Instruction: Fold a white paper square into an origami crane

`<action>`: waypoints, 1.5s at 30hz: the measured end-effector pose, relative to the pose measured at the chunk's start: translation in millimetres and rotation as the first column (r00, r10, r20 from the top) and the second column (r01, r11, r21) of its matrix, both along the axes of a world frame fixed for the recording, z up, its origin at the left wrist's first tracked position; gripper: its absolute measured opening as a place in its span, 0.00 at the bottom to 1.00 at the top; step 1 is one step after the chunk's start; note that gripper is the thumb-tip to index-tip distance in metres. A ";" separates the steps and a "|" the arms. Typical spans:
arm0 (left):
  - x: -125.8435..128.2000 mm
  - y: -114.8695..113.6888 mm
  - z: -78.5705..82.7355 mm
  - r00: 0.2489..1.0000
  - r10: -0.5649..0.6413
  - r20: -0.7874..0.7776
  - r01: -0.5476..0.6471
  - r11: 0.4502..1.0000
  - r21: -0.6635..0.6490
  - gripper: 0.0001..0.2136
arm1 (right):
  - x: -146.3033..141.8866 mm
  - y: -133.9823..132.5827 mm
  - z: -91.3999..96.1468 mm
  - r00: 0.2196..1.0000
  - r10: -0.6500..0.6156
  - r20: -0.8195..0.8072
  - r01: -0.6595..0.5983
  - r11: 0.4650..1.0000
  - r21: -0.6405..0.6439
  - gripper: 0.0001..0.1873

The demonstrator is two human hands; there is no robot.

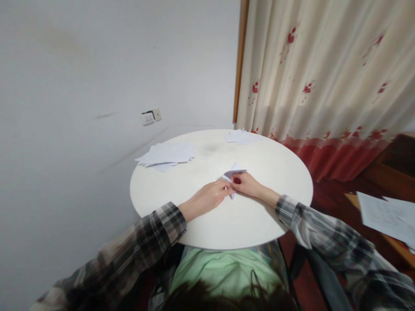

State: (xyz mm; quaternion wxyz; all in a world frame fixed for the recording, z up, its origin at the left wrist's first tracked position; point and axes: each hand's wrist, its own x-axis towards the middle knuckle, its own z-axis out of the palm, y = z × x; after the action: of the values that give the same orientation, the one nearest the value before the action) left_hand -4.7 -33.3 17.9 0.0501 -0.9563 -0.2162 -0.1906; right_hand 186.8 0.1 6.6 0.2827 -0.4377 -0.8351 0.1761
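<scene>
A small folded piece of white paper (235,168) is between my hands, just above or on the white round table (207,229). My left hand (213,194) pinches its lower left part with the fingertips. From the right, my right hand (247,183) grips the paper with thumb and fingers curled together. One flap of the paper points away from me, and a narrow end pokes out below the fingers. The fingers hide the middle of the folds.
A stack of white paper sheets (170,152) lies at the table's far left. A smaller pile of paper pieces (239,136) sits near the far edge. Printed sheets (385,216) lie on a wooden surface at right. Wall sockets (148,119) and a curtain (324,77) are behind.
</scene>
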 end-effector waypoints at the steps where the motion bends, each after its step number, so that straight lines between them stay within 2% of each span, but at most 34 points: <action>1: 1.6 -0.4 2.0 0.999 0.007 -0.034 -0.006 1.000 0.016 0.13 | -0.9 -0.1 -0.4 1.000 -0.002 -0.005 0.002 1.000 0.002 0.05; 9: 8.2 -5.1 12.9 0.977 0.027 -0.211 -0.025 1.000 0.011 0.09 | -8.8 0.3 -9.2 0.999 0.015 -0.037 -0.016 1.000 -0.026 0.03; 17: 7.5 -4.6 12.8 0.929 0.077 -0.363 -0.042 0.994 0.104 0.07 | -15.9 -3.6 -9.8 0.999 0.005 -0.042 -0.006 1.000 -0.020 0.06; 24: 7.4 -7.6 17.9 0.917 0.113 -0.382 -0.078 0.991 0.105 0.06 | -16.4 -2.5 -11.5 0.999 0.008 -0.050 -0.010 1.000 -0.025 0.07; 45: 7.8 -8.1 18.1 0.917 0.093 -0.388 -0.072 0.995 0.070 0.06 | -16.2 -1.3 -13.6 1.000 0.012 -0.015 -0.012 1.000 -0.009 0.06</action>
State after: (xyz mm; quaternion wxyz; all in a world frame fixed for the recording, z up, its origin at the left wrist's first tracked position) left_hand 3.1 -41.4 36.0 0.1261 -0.9633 -0.2368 0.0006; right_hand 170.7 -1.2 -7.0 0.2858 -0.4326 -0.8349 0.1846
